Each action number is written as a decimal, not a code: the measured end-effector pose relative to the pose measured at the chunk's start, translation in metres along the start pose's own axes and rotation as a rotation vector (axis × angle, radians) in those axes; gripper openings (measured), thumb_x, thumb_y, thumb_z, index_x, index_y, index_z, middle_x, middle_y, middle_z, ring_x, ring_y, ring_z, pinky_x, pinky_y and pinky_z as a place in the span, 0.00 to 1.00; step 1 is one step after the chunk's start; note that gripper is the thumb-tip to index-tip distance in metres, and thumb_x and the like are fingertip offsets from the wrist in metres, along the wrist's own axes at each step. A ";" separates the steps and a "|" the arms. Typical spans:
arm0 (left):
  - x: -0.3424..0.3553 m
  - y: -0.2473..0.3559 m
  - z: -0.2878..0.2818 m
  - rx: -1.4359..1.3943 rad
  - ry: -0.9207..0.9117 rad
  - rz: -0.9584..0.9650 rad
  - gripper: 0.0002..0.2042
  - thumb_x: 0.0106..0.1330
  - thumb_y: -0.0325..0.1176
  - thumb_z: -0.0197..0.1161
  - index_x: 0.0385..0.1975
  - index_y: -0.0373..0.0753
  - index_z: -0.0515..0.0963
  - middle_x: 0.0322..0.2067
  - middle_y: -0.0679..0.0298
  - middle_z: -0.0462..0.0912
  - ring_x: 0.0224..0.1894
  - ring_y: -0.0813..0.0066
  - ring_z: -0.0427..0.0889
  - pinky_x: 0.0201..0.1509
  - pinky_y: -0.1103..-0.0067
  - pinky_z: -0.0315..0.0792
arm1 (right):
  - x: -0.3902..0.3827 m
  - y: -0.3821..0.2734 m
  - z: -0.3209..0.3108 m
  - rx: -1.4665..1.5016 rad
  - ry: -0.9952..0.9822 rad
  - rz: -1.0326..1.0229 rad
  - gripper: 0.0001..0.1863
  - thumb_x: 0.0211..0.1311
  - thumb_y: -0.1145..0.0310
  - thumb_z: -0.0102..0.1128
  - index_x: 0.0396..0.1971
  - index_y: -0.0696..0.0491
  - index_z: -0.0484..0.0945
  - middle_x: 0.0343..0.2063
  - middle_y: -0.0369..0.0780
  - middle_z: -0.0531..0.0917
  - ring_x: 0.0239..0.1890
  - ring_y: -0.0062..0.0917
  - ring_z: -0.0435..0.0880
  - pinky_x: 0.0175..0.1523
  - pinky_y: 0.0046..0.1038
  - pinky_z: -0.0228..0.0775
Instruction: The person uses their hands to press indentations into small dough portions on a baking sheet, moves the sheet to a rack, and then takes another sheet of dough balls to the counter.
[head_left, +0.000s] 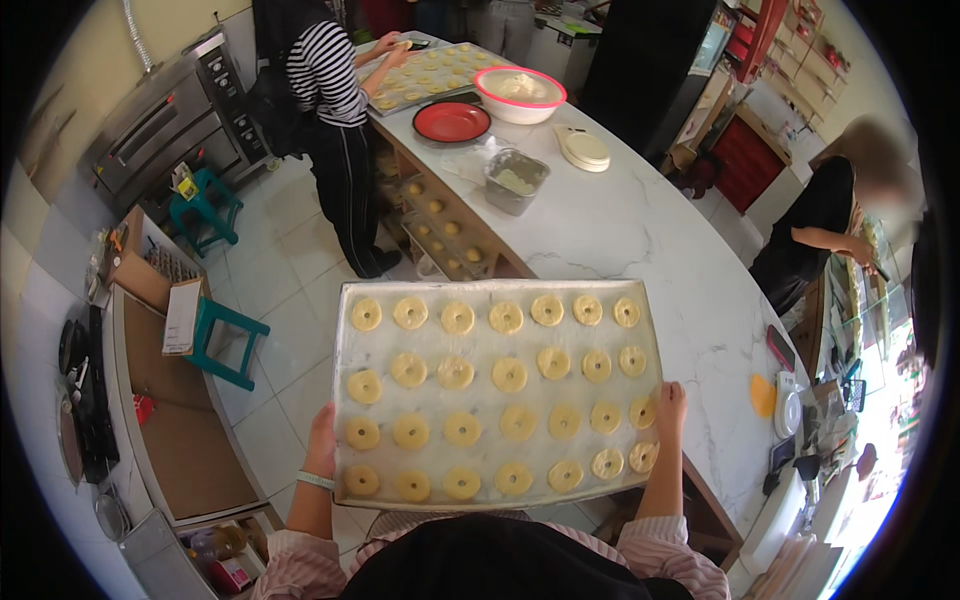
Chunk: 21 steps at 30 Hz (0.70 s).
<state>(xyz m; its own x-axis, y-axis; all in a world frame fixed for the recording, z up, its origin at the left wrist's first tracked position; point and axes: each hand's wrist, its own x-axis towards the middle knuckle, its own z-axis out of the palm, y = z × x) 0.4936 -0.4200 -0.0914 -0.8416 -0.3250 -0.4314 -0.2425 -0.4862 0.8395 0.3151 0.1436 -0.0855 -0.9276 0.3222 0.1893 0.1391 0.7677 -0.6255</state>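
A large metal baking tray (490, 390) lined with pale paper is held out in front of me, covered with rows of several pale, ring-shaped dough pieces (510, 375), each with a hole in its middle. My left hand (320, 440) grips the tray's left side, a band round the wrist. My right hand (671, 405) is closed on the right side. Just beyond the tray lies a long white marble-patterned counter (650, 240), its near right part partly hidden under the tray.
A person in a striped top (330, 100) works at another tray (430, 75); another person (810, 230) stands right. On the counter are a bowl (520, 110), red plate (452, 122), container (517, 190), scale (785, 410). Oven (160, 120) and green stools (222, 345) stand left; shelved trays (450, 240) sit below.
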 end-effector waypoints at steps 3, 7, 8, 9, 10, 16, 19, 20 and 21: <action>0.004 0.013 -0.052 0.051 0.054 0.015 0.22 0.69 0.44 0.44 0.52 0.31 0.67 0.47 0.55 0.76 0.45 0.67 0.79 0.47 0.73 0.76 | -0.044 -0.028 0.014 -0.007 0.012 0.017 0.12 0.61 0.66 0.47 0.27 0.60 0.72 0.25 0.48 0.75 0.30 0.39 0.73 0.38 0.34 0.65; -0.005 0.050 -0.116 0.002 0.057 0.013 0.20 0.69 0.42 0.45 0.51 0.32 0.69 0.45 0.56 0.76 0.44 0.68 0.79 0.47 0.73 0.76 | -0.097 -0.070 0.055 0.112 0.052 0.038 0.11 0.60 0.67 0.49 0.26 0.60 0.72 0.24 0.46 0.74 0.28 0.34 0.74 0.36 0.31 0.66; -0.011 0.060 -0.131 -0.017 0.056 0.024 0.20 0.69 0.42 0.46 0.50 0.32 0.69 0.45 0.57 0.77 0.44 0.68 0.79 0.46 0.74 0.76 | -0.110 -0.081 0.066 0.160 0.060 0.050 0.11 0.60 0.68 0.49 0.26 0.60 0.72 0.23 0.46 0.74 0.28 0.35 0.74 0.36 0.31 0.66; -0.016 0.073 -0.144 -0.032 0.053 0.039 0.20 0.69 0.42 0.46 0.50 0.32 0.70 0.45 0.57 0.77 0.44 0.68 0.79 0.46 0.74 0.75 | -0.120 -0.100 0.076 0.164 0.069 0.049 0.10 0.59 0.69 0.50 0.25 0.60 0.73 0.23 0.45 0.74 0.27 0.33 0.75 0.35 0.29 0.67; -0.019 0.083 -0.158 -0.047 0.049 0.054 0.20 0.69 0.42 0.46 0.49 0.32 0.70 0.45 0.57 0.77 0.43 0.68 0.79 0.46 0.74 0.75 | -0.128 -0.113 0.089 0.164 0.055 0.060 0.10 0.59 0.69 0.50 0.25 0.60 0.73 0.23 0.45 0.74 0.27 0.33 0.75 0.35 0.29 0.67; -0.032 0.101 -0.277 0.074 0.232 0.116 0.20 0.69 0.43 0.47 0.49 0.32 0.71 0.45 0.58 0.77 0.44 0.69 0.78 0.46 0.74 0.74 | -0.162 -0.195 0.182 0.240 -0.071 0.039 0.08 0.57 0.70 0.51 0.26 0.60 0.75 0.23 0.45 0.75 0.27 0.32 0.76 0.35 0.28 0.68; -0.043 0.103 -0.301 0.123 0.462 0.064 0.20 0.70 0.43 0.45 0.48 0.31 0.72 0.43 0.60 0.78 0.42 0.73 0.78 0.47 0.77 0.71 | -0.172 -0.215 0.235 0.249 -0.166 0.027 0.07 0.56 0.71 0.52 0.26 0.60 0.75 0.24 0.45 0.76 0.27 0.32 0.77 0.35 0.28 0.68; -0.047 0.097 -0.314 0.118 0.478 0.060 0.21 0.70 0.44 0.45 0.49 0.31 0.71 0.44 0.60 0.77 0.44 0.72 0.77 0.49 0.76 0.71 | -0.176 -0.226 0.254 0.237 -0.198 -0.022 0.07 0.56 0.71 0.52 0.26 0.60 0.75 0.24 0.45 0.76 0.27 0.33 0.77 0.35 0.28 0.68; -0.046 0.087 -0.327 0.112 0.487 0.057 0.22 0.70 0.46 0.45 0.50 0.32 0.71 0.45 0.60 0.77 0.45 0.71 0.77 0.50 0.76 0.70 | -0.179 -0.226 0.272 0.220 -0.220 -0.028 0.07 0.56 0.71 0.52 0.26 0.60 0.75 0.24 0.45 0.76 0.27 0.33 0.77 0.35 0.29 0.68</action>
<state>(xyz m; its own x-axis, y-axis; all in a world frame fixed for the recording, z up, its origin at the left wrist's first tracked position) 0.6689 -0.7130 -0.1064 -0.5385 -0.7023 -0.4657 -0.2755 -0.3755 0.8849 0.3551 -0.2387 -0.1841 -0.9861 0.1564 0.0552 0.0563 0.6288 -0.7755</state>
